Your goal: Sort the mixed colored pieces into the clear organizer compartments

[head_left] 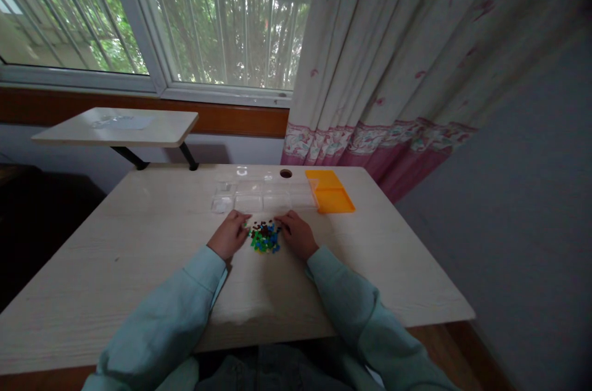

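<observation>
A small heap of tiny coloured pieces lies on the table between my hands: green, blue, dark brown and some yellow. Their exact kind is too small to make out. My left hand rests at the heap's left edge, its index finger and thumb apart, with nothing visible between them. On the other side, my right hand has its fingertips at the heap's upper right edge, fingers apart and bent toward the pieces. Just beyond the heap lies a clear plastic compartment tray.
An orange plastic tray lies against the clear tray's right end. Behind them is a round hole in the pale wooden table. A raised shelf stands at the back left, and a curtain hangs behind the table.
</observation>
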The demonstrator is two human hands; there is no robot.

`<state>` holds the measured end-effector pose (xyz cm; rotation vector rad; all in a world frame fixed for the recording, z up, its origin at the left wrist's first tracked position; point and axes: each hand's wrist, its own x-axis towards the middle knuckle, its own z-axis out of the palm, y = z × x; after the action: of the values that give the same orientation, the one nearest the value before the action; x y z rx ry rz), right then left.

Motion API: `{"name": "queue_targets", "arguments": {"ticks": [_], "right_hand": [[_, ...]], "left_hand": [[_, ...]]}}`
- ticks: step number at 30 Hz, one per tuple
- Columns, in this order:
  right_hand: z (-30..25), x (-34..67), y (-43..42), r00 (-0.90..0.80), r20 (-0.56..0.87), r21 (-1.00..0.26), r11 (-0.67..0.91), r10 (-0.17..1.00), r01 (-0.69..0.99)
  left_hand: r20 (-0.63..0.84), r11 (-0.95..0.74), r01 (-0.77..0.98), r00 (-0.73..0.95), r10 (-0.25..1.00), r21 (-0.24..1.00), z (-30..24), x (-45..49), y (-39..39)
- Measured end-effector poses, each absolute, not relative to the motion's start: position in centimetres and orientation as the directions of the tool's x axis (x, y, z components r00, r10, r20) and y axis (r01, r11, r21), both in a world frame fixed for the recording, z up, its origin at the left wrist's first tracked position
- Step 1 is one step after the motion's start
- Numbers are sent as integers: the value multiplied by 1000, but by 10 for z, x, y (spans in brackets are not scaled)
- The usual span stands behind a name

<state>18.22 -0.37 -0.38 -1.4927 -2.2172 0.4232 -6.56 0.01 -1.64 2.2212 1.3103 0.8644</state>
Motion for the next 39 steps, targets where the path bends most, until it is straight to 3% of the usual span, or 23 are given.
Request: {"name": "queue_targets", "arguments": {"ticks": [5,14,39], "right_hand": [[-2,179,-6,-358,191,-454,406,914,793],[-3,173,-7,-370,243,-510,443,897,737],[-3,174,-6,-414,238,-544,474,878,692]], "left_hand": [[382,-507,717,349,856,479,-16,-64,1],[373,-530,607,377,848,591,-16,-46,-3],[372,-531,555,380,847,641,-18,-41,-4]]}}
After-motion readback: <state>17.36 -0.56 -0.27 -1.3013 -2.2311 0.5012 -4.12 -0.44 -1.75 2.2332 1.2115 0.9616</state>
